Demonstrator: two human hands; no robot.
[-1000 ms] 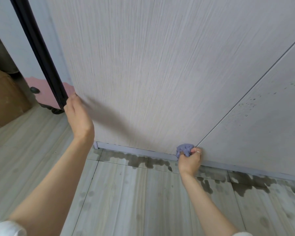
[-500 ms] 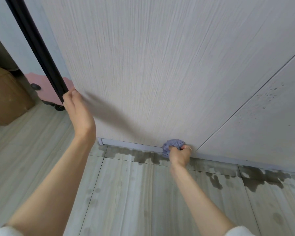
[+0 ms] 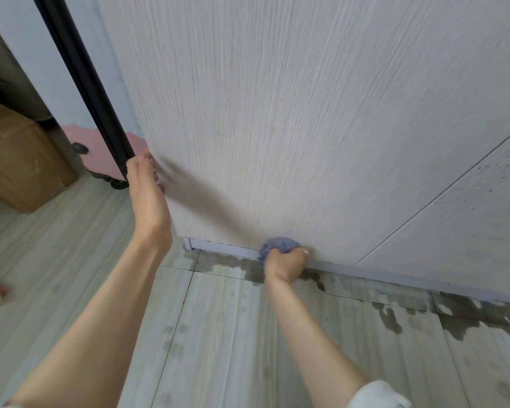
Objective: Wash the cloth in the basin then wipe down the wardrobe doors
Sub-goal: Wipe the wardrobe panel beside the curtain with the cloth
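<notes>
Nearby, a cardboard box (image 3: 18,160) stands left while the right hand (image 3: 286,262) grips the cloth (image 3: 278,245) above puddles (image 3: 465,315).

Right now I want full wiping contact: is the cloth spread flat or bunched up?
Bunched up. The purple cloth is a wad gripped in the right hand, pressed at the wardrobe door's bottom edge.
</notes>
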